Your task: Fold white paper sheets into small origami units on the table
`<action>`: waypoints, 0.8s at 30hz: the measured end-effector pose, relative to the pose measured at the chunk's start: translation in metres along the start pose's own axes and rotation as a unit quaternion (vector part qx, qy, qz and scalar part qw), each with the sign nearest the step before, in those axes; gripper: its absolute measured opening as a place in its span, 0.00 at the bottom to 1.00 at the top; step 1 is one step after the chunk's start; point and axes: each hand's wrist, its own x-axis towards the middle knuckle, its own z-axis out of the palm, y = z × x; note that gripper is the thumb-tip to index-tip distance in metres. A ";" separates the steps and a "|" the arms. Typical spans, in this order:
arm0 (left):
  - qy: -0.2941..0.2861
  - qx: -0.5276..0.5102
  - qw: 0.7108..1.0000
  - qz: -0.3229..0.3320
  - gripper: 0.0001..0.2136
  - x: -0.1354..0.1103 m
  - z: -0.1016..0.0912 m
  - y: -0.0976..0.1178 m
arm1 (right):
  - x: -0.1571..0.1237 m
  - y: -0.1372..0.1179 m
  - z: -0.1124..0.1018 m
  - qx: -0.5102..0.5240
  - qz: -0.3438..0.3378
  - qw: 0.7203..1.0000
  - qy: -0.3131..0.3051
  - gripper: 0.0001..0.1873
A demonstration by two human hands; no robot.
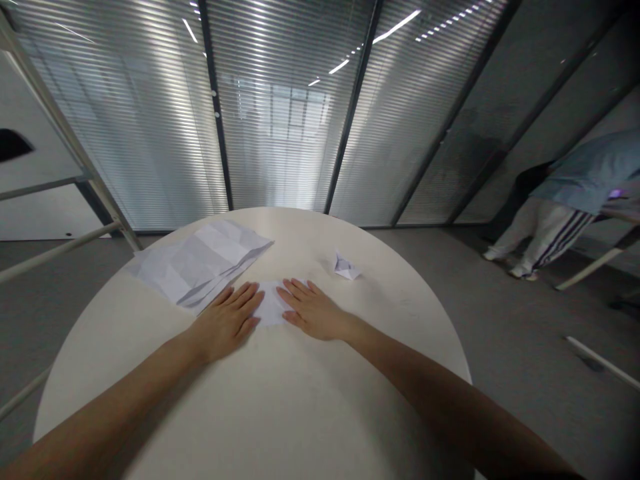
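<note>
Bare forearms (135, 387), two, entering from the lower corners and converging over the tabletop. Glazed partition with grey slatted blinds (280, 160) and dark uprights, beyond the table. Round white smooth-topped table (300, 407): far rim curved before the blinds, left rim beside a pale tubular frame (60, 251), right rim above grey floor; bare surface on the near side and to the right, with room about both hands. Person in a light blue top and pale trousers with dark side stripes (565, 207), well apart at far right. Loose stack of creased white paper sheets (210, 257), on the table's far left. Left hand (225, 327), palm down, fingers slightly parted, thumb out, tips on the paper's left side; the stack is just beside it. Right hand (317, 313), likewise flat, fingers parted, tips on the right side. Small flat white paper piece (273, 305), between and partly under the hands, mid-table. Small folded white paper form with raised point (346, 268), right of and beyond the right hand, untouched.
</note>
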 end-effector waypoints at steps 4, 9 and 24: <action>-0.015 -0.023 1.000 -0.005 0.27 0.000 0.000 -0.003 | -0.013 0.010 -0.001 0.002 0.026 1.000 -0.016 0.29; 0.024 -0.064 0.997 -0.025 0.29 -0.001 0.000 -0.003 | -0.023 0.017 0.003 0.010 0.040 0.999 -0.009 0.28; 0.206 -0.327 0.903 -0.186 0.37 -0.003 -0.016 0.007 | -0.029 -0.011 -0.018 0.041 0.110 0.963 0.242 0.57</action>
